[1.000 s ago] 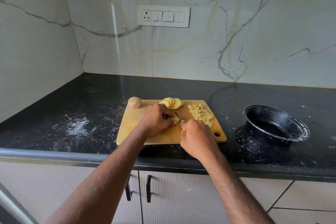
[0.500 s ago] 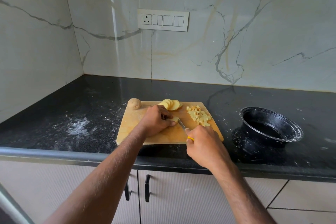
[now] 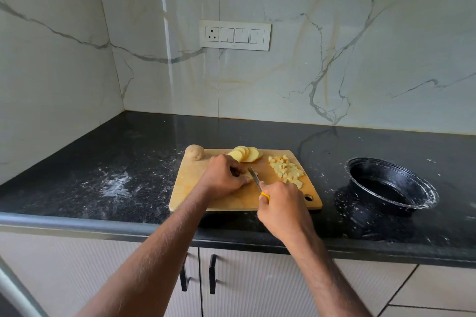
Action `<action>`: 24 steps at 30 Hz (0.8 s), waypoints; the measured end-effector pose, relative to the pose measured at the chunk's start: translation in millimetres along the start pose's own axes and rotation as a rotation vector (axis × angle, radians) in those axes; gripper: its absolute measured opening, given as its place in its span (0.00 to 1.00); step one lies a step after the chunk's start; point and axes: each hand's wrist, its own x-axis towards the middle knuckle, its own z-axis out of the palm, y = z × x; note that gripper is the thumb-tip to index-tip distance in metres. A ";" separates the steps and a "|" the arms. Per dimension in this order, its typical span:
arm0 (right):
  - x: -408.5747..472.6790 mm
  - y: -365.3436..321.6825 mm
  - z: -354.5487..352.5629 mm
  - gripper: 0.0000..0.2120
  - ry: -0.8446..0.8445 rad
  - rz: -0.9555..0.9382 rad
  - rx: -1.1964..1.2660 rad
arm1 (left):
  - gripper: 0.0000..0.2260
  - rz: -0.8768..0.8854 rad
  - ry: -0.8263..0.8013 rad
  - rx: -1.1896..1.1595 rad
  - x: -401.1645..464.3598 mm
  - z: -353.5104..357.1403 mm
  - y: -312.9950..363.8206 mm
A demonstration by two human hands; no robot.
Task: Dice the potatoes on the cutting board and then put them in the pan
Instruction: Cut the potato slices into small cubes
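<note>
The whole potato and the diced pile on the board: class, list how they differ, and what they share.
1. The whole potato is one round, uncut piece in its brown skin; the diced pile is many small pale yellow cubes.
2. The whole potato sits at the board's far left corner; the diced pile lies along its right side.
Both rest on the board, untouched by either hand.
</note>
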 end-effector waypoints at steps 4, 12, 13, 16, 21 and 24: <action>3.8 -3.0 -6.6 0.14 -0.021 -0.025 -0.023 | 0.11 0.016 -0.012 0.022 2.0 1.1 -2.4; 14.1 -9.4 3.1 0.11 -0.065 -0.008 -0.066 | 0.10 0.057 -0.019 0.053 0.5 0.2 -0.5; 12.6 -8.0 3.1 0.11 -0.061 -0.015 -0.060 | 0.11 0.049 -0.013 0.055 -0.1 0.9 -0.5; 6.5 -2.9 0.3 0.14 -0.070 -0.014 -0.018 | 0.13 0.033 -0.010 0.055 -0.8 1.4 0.5; -5.4 4.4 -6.3 0.17 -0.096 -0.028 0.000 | 0.13 0.021 -0.018 0.053 -1.0 0.4 1.1; -9.9 10.0 -11.0 0.18 -0.112 -0.037 -0.002 | 0.13 0.013 -0.018 0.047 -1.9 0.9 1.8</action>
